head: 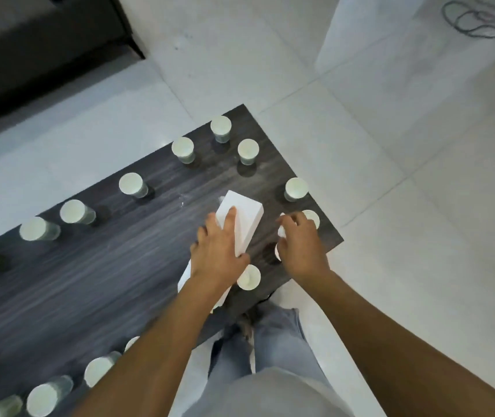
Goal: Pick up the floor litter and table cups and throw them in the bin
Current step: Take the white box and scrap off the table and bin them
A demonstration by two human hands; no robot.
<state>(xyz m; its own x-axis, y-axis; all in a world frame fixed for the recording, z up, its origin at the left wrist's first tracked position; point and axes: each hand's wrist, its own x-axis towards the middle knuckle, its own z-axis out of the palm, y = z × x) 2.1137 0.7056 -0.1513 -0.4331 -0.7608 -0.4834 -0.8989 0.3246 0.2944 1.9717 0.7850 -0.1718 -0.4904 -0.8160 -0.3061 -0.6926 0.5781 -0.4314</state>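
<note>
Cups (296, 189) are what both hands work among, at the near right corner of the dark desk (90, 281). Fingers of the left hand (219, 254) curl over a long white box (240, 224), thumb on its right face, gripping it so that its far end points toward 1 o'clock; it seems tilted up off the desk, though I cannot tell whether its near end rests there. Judging by the task, the box may serve as a holder for gathered cups, but its opening is not visible. The right hand (298, 245), at 3 o'clock from the box, has its fingers bent down over small white pieces, probably cups it is collecting; whether it truly grips them I cannot tell. One cup (248, 276) stands just beside the left wrist at 5 o'clock, another (312, 218) peeks out beyond the right hand's knuckles.

Outward, more cups stand upright in loose rows along the far edge toward 10 o'clock and the near edge at 8 o'clock, well apart, easy to take singly. No bin shows, nor floor litter on the pale tiled floor (390, 176). A grey cable (474, 19) lies coiled at 2 o'clock. No writing is readable anywhere.
</note>
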